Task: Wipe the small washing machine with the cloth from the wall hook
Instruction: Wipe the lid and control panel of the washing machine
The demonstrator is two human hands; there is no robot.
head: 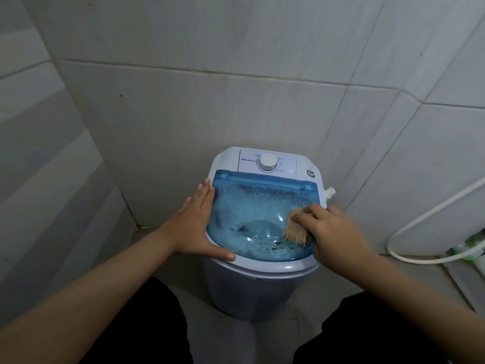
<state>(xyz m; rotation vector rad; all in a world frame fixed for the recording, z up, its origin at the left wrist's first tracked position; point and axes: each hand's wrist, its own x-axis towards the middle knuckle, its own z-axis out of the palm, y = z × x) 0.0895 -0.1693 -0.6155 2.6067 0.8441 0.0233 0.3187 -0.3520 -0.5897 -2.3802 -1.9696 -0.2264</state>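
The small white washing machine (265, 269) stands in a tiled corner, its clear blue lid (252, 206) closed and wet with droplets and some dirt near the front. A white dial (268, 162) sits on the panel behind the lid. My left hand (195, 224) lies flat and open on the lid's left edge, thumb on the front rim. My right hand (332, 229) presses a tan cloth (295, 229) onto the right side of the lid; most of the cloth is hidden under my fingers.
Grey tiled walls (183, 106) close in behind and on both sides. A white hose (425, 219) loops along the right wall to the floor, next to a green and white object (469, 248). My dark-clad legs flank the machine.
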